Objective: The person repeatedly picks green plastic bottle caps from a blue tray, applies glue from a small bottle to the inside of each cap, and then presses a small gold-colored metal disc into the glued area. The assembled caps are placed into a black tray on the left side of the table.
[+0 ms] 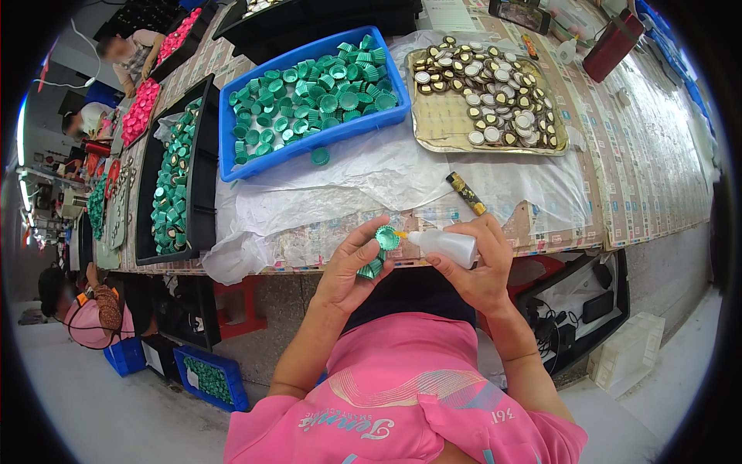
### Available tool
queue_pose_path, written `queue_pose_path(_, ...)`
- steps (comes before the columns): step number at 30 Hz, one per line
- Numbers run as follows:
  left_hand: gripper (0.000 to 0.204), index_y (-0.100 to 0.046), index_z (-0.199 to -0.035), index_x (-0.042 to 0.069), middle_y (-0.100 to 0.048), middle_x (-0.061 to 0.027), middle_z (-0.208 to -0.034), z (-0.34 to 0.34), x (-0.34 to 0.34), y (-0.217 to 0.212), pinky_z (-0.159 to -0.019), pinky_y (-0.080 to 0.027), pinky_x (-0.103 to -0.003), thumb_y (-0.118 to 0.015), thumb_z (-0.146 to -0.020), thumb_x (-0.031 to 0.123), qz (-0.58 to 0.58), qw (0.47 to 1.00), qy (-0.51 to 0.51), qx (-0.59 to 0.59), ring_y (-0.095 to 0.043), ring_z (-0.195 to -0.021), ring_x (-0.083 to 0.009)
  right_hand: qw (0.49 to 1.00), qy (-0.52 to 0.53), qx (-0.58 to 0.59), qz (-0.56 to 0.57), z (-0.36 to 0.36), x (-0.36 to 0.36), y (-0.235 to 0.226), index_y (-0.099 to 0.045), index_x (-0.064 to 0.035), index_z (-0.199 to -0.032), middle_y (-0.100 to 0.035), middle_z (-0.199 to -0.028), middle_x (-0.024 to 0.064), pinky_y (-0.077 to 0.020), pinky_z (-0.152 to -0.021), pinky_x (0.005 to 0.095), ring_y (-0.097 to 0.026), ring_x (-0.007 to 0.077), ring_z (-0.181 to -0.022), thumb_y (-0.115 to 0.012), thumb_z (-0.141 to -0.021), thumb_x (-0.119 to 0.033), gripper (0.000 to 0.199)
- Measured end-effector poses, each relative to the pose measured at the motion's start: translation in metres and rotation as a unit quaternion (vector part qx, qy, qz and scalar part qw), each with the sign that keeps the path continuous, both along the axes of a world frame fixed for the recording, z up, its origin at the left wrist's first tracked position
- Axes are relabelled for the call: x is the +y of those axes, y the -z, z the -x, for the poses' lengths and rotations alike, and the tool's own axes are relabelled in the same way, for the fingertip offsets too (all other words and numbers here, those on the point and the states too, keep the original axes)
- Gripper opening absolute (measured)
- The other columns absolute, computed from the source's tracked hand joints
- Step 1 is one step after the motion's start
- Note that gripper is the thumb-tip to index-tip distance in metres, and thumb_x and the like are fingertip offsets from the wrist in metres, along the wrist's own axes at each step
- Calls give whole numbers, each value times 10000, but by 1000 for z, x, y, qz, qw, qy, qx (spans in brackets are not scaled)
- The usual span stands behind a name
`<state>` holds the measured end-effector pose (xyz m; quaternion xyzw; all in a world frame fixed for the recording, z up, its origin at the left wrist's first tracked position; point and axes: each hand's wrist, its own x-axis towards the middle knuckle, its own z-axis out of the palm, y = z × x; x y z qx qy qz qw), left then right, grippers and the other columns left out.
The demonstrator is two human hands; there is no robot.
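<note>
My left hand [349, 267] is closed around a few green fluted cups [371, 267]. The top one [387, 237] faces up with its pale inside showing. In my right hand [485, 263] is a white squeeze bottle [452, 246], tipped sideways. Its thin orange nozzle [400, 234] is at the rim of the top cup; whether they touch I cannot tell. Beyond my hands, a blue tray [313, 151] holds many more green cups [349, 100]. One loose cup [320, 156] lies by the tray's near edge.
A metal tray [444, 127] of small round white and gold pieces [495, 100] stands at the back right. Nearer lies a dark patterned tube [466, 193] on white sheeting [340, 193]. A black tray [202, 155] is on the left. A dark red box [613, 46] stands far right.
</note>
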<state>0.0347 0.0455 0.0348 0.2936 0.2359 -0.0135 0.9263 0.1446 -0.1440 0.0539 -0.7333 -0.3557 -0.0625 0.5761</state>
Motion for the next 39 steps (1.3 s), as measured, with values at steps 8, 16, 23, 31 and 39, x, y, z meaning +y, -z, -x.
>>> queue_pose_path(8,469,-540,-1270,55,-615,-56,-1072,2,0,8,-768,-552,-272,-702,-830,46,-56,998,-17,1,-598,-949,-114,1000,5,-15,14,2,-1,0,-646,-26,-944,-580,-807,95,-447,-578,318,-545,217,-673,-850,-664,-146,367)
queue_pose_path(16,504,-542,-1256,9,-580,-65,-1159,-2,-11,10,-862,-524,-271,-700,-781,-48,-268,956,-85,-79,-589,-1020,-152,1000,3,-6,22,4,-3,-2,-641,-28,-956,-581,-813,92,-452,-594,316,-547,219,-688,-850,-666,-146,377)
queue_pose_path(23,494,-540,-1271,43,-561,-66,-1223,1,-5,9,-839,-536,-284,-671,-804,-45,-208,973,-76,-67,-556,-1103,-171,999,37,5,-28,-3,1,10,-604,-32,-942,-585,-846,93,-459,-636,322,-561,240,-745,-832,-698,-135,350)
queue_pose_path(31,462,-439,-1374,89,-541,-96,-1269,5,-1,17,-644,-510,-245,-552,-926,102,216,973,-29,-79,-552,-1028,-191,991,3,98,86,-16,23,39,-585,-33,-963,-596,-884,85,-476,-677,307,-586,211,-769,-784,-725,-85,314)
queue_pose_path(39,463,-437,-1350,-5,-535,-138,-1174,7,-25,22,-520,-440,-241,-457,-972,261,380,918,46,-102,-466,-818,-170,988,-51,-6,148,-24,30,36,-614,-39,-995,-616,-933,133,-440,-823,417,-556,334,-919,-699,-786,-181,267)
